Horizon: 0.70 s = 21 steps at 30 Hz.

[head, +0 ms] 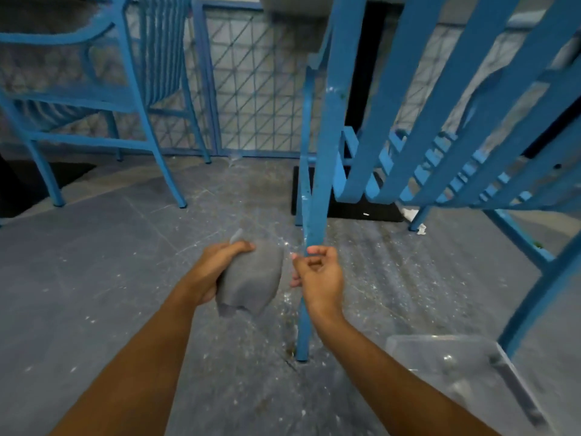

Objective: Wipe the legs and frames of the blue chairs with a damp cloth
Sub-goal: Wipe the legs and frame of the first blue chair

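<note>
We held the grey cloth (251, 275) in our left hand (217, 269), low over the floor and just to the left of the near chair's leg (317, 196). The fingers (242, 247) were closed around its upper edge, and the rest hung down in a soft, rounded fold. Whether the cloth was damp, we could not tell.

Our right hand (317, 275) was half closed. Its thumb and fingertips pinched the thin blue leg, and the other fingers were curled loosely toward the palm. The cloth and the leg were near but apart.

The leg belonged to the blue chair (440, 127) on the right, made of painted metal with flat slats; its top was cut off by the picture edge. Small white chips showed on the paint. A second blue chair (103, 99) stood further away on the left, in front of a blue lattice fence (251, 89).

The floor (110, 278) was grey stone tiles, dusty and speckled with white. A clear plastic container (465, 372) stood at the lower right, blurred and partly cut off.
</note>
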Available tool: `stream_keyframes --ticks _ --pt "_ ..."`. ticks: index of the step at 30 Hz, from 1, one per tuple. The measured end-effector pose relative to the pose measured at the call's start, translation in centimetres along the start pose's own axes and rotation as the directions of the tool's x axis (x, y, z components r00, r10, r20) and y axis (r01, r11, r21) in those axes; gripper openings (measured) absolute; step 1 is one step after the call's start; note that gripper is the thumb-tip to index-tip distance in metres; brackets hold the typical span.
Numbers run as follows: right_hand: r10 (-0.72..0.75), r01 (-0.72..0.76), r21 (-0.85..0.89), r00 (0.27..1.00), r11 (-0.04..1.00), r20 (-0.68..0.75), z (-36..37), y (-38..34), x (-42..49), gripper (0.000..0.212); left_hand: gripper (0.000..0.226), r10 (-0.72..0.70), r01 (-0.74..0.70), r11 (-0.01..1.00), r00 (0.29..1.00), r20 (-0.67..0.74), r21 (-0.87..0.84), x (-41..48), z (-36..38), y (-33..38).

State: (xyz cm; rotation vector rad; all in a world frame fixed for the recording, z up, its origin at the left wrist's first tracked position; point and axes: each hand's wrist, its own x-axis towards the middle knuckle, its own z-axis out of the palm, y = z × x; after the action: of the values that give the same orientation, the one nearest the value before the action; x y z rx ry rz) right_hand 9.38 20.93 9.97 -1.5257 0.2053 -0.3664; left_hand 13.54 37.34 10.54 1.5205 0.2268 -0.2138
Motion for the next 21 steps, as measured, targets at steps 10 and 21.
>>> stream_keyframes --ticks 10,21 --pt "-0.171 0.096 -0.247 0.938 0.964 -0.303 1.7 -0.1 0.5 0.032 0.025 -0.026 0.029 0.999 0.991 0.135 -0.022 4.8 -1.6 -0.5" --pt "-0.241 0.112 -0.391 0.923 0.914 -0.300 2.7 0.0 1.4 0.041 0.038 -0.065 0.079 0.994 0.984 0.163 -0.079 6.4 -1.0 0.7"
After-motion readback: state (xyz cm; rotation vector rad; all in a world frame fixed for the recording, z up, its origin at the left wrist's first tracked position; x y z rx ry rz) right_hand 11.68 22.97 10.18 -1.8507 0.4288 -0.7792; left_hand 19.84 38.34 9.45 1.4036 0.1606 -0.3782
